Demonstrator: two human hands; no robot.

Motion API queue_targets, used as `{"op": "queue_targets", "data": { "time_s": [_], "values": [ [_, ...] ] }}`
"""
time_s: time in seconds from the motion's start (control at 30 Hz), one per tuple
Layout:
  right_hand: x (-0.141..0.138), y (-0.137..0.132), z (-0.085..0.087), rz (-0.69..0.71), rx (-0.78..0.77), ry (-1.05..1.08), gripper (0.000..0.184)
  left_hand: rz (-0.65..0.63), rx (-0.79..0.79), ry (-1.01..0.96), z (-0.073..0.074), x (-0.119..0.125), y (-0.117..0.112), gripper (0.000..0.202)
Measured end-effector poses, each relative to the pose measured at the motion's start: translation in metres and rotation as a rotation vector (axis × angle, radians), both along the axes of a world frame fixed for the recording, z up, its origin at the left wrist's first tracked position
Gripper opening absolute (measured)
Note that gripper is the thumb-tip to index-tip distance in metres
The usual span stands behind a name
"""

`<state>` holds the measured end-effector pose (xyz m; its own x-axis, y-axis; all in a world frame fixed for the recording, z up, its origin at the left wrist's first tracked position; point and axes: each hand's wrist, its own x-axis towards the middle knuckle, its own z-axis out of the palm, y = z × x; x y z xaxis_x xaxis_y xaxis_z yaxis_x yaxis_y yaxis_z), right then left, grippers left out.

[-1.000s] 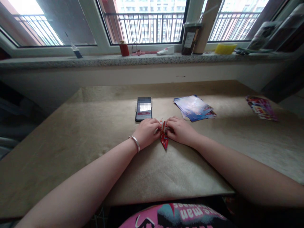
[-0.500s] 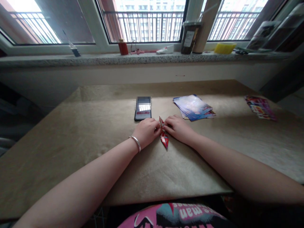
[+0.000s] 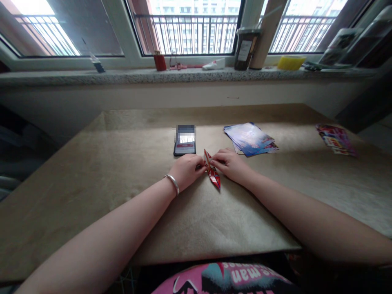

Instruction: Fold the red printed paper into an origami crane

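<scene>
A narrow piece of folded red printed paper (image 3: pixel 214 178), pointed at both ends, lies between my hands at the middle of the table. My left hand (image 3: pixel 189 169), with a silver bangle at the wrist, is closed with its fingertips on the paper's left side. From the other side my right hand (image 3: pixel 230 163) pinches the paper near its middle. The fingers cover part of the paper's centre. Just beyond my left hand lies a phone (image 3: pixel 185 148) with a partly blurred screen.
A stack of blue-purple printed sheets (image 3: pixel 249 136) lies beyond my right hand. Pink and red printed sheets (image 3: pixel 335 139) rest at the table's far right. On the windowsill (image 3: pixel 128 76) stand a red container (image 3: pixel 159 62), a dark lidded cup (image 3: pixel 245 51) and a yellow block (image 3: pixel 290 63).
The folded paper has turned slightly, its near tip swinging to the right. My left hand has shifted a little to the left and more of the paper's middle shows.
</scene>
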<state>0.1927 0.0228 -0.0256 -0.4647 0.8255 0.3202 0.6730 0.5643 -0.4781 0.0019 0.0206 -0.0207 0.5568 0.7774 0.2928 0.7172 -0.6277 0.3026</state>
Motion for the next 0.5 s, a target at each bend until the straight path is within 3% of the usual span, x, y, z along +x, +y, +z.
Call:
{"op": "queue_targets", "data": {
  "time_s": [0.23,0.5],
  "values": [
    [0.003,-0.004,0.003,-0.011,0.030,-0.084,0.021,-0.149,0.002,0.030,0.006,-0.011,-0.004,0.009],
    [0.004,-0.003,0.001,-0.104,-0.053,-0.063,0.021,-0.321,0.120,0.041,0.008,-0.015,-0.005,0.025]
  ]
}}
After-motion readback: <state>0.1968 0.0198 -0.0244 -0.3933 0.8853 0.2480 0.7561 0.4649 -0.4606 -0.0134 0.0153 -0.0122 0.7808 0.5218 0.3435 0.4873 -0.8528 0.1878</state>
